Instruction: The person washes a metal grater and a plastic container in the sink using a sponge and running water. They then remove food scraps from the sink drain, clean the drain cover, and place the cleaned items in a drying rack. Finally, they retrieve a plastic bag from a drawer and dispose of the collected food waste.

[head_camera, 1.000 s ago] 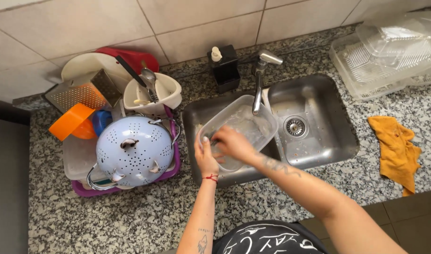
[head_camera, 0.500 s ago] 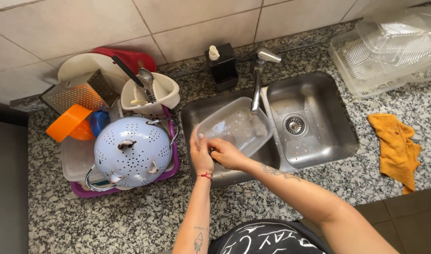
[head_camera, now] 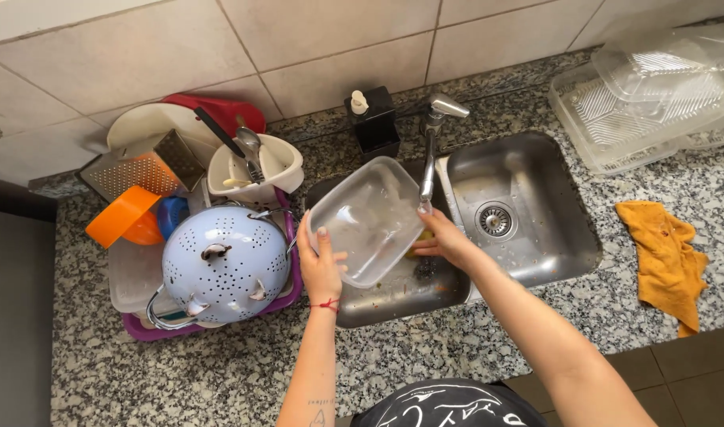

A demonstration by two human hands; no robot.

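At the centre of the frame, the left hand (head_camera: 321, 271) is gripping the near left rim of a clear plastic container (head_camera: 370, 217), fingers wrapped over its edge, holding it tilted above the sink (head_camera: 536, 261). Its long axis is running up-right toward the tap (head_camera: 433, 146). Beside its lower right edge, the right hand (head_camera: 445, 241) is closing on a yellow sponge (head_camera: 419, 245).

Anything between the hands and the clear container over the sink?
Nothing visible. The left hand already grips the clear plastic container at its near left rim, tilted over the sink. The right hand is at its right edge, beside a yellow sponge, under the faucet.
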